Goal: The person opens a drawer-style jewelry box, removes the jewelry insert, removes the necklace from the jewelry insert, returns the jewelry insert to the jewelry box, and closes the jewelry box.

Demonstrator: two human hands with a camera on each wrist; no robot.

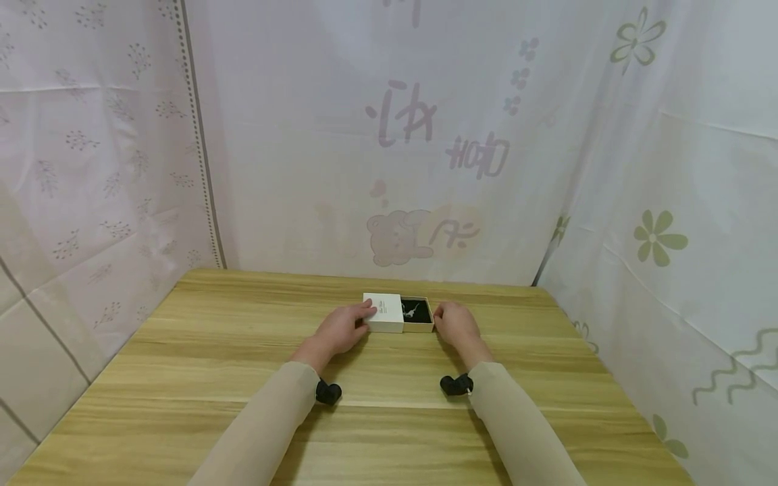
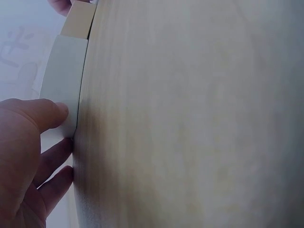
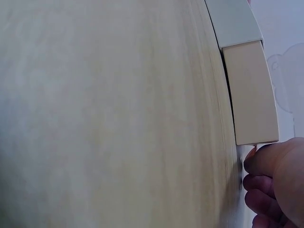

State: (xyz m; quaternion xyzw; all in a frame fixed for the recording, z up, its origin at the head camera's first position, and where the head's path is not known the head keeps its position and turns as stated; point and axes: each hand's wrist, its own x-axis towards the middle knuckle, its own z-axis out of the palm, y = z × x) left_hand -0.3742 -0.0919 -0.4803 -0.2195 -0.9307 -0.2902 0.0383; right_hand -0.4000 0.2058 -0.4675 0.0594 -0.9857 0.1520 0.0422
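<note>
A small drawer-style jewelry box lies on the wooden table, its white sleeve [image 1: 384, 312] to the left and its tan inner drawer [image 1: 418, 328] partly out to the right. On the drawer's black lining sits a thin silvery piece of jewelry [image 1: 412, 311], like a necklace. My left hand [image 1: 342, 328] grips the sleeve's left end, the thumb [image 2: 54, 114] on its near side. At the drawer's right end my right hand [image 1: 457, 326] has curled fingers; in the right wrist view they pinch a small orange-brown pull tab [image 3: 251, 153] there.
The wooden table [image 1: 389, 439] spreads toward me and to both sides. A pale printed cloth [image 1: 304, 169] hangs behind it, with more cloth on the left and right. Black wrist-camera mounts [image 1: 329, 392] sit at both sleeve cuffs.
</note>
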